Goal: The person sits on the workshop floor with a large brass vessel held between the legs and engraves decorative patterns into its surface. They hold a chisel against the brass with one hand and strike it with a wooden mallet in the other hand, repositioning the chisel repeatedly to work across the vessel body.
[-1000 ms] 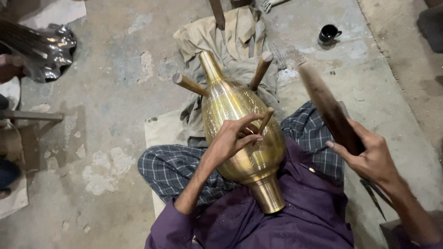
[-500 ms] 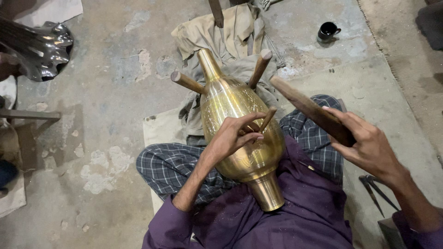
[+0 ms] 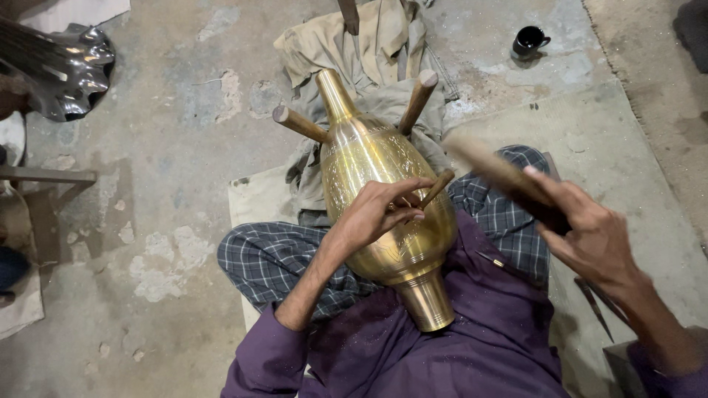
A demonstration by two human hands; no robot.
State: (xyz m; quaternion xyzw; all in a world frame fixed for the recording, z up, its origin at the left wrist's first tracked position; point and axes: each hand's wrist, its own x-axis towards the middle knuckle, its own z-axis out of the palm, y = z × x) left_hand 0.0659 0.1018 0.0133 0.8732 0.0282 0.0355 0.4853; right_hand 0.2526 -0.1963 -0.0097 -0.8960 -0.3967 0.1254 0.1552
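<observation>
A large brass vase (image 3: 383, 206) lies on its side across my lap, neck pointing away, propped between two wooden pegs (image 3: 299, 122). My left hand (image 3: 380, 214) rests on the vase's belly and pinches a thin wooden-handled chisel (image 3: 435, 189) against the metal. My right hand (image 3: 590, 236) grips a dark wooden mallet (image 3: 494, 171), blurred with motion, its head just right of the chisel's end.
Beige cloth (image 3: 361, 37) is bunched behind the vase. A black cup (image 3: 527, 43) stands on the concrete floor at the back right. A shiny fluted metal piece (image 3: 66, 66) lies at the far left. Thin metal tools (image 3: 594, 298) lie on the mat by my right forearm.
My right hand has swung the mallet down and leftward, from raised at the right to close beside the chisel. My left hand and the vase stay put.
</observation>
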